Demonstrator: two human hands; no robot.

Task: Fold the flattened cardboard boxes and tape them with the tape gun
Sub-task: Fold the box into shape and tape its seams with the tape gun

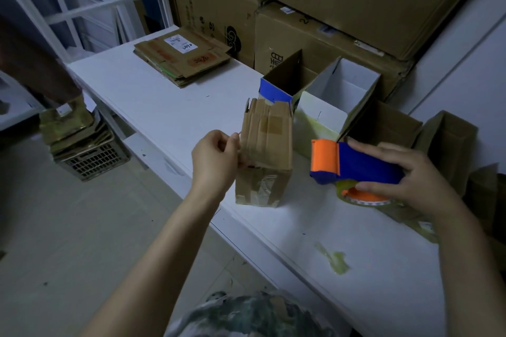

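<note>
**Neatness being called for at this step**

A small box (264, 156) is being stood upright near the front edge of the desk (153, 107), with its flaps closed and taped over. What looks like a loose tape end (245, 154) at its left edge is being pinched by the left hand (215, 157). The tape gun (353, 165) is being gripped by the right hand (410, 172), just beside the box and not touching it. The end is best being smoothed flat, without creases, before the gun is being brought in again.

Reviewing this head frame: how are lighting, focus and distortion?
Head view: dim, bluish light, soft shadows; wide-angle distortion slants the window bars; the left hand at the small box looks slightly soft; the tape gun in the right hand is crisp, colours vivid.
</note>
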